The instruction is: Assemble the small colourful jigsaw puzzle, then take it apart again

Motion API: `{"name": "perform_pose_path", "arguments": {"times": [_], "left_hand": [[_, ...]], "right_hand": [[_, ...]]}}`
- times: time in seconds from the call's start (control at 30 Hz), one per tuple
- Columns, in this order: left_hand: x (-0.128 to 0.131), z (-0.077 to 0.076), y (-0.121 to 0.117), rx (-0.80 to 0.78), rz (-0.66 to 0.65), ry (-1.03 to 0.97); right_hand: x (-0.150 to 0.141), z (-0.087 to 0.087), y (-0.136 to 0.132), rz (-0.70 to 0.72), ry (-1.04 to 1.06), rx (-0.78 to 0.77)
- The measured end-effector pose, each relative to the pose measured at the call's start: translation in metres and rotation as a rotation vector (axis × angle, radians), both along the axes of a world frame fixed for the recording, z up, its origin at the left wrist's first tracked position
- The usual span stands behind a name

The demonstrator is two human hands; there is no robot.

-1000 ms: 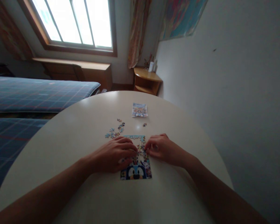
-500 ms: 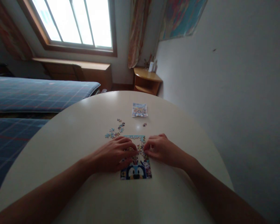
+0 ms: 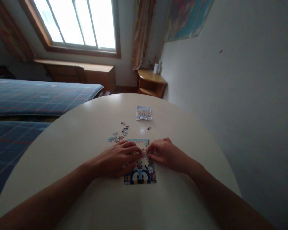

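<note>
A partly assembled jigsaw puzzle [image 3: 140, 176] lies flat on the white table, with a blue cartoon dog's face at its near end and gaps in its middle. My left hand [image 3: 118, 158] rests over the puzzle's left side, fingers extended and thumb apart, fingertips touching its middle. From the right, my right hand [image 3: 166, 155] pinches a small puzzle piece [image 3: 145, 155] against the puzzle beside my left fingertips; the fingers partly hide it. Beyond the left hand lie several loose puzzle pieces [image 3: 115, 138]. One separate piece [image 3: 149, 128] is farther off to the right.
A small printed packet [image 3: 144, 113] lies farther back on the round table [image 3: 182, 127]. Left of the table are plaid mattresses [image 3: 43, 95]. A wooden corner shelf [image 3: 151, 78] stands behind it, and a white wall [image 3: 242, 95] runs along the right.
My right thumb and fingertips have moved slightly left, drawing closer together and nearer my left fingertips. My left hand stays nearly still on the puzzle.
</note>
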State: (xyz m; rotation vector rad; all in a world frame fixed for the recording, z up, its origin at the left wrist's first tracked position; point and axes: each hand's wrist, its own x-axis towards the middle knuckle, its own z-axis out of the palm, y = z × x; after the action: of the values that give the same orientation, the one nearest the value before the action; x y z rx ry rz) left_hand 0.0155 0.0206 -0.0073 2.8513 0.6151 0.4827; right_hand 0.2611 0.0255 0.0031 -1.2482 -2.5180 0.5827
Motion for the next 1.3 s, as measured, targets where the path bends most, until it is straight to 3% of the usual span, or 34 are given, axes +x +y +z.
{"name": "perform_pose_path", "arguments": {"times": [0.97, 1.3], "left_hand": [[-0.001, 0.0, 0.0, -0.02, -0.004, -0.011], [0.0, -0.001, 0.0, -0.015, -0.001, -0.038]], "right_hand": [[-0.002, -0.002, 0.0, 0.028, -0.002, -0.02], [-0.004, -0.011, 0.002, 0.035, 0.025, 0.012]]}}
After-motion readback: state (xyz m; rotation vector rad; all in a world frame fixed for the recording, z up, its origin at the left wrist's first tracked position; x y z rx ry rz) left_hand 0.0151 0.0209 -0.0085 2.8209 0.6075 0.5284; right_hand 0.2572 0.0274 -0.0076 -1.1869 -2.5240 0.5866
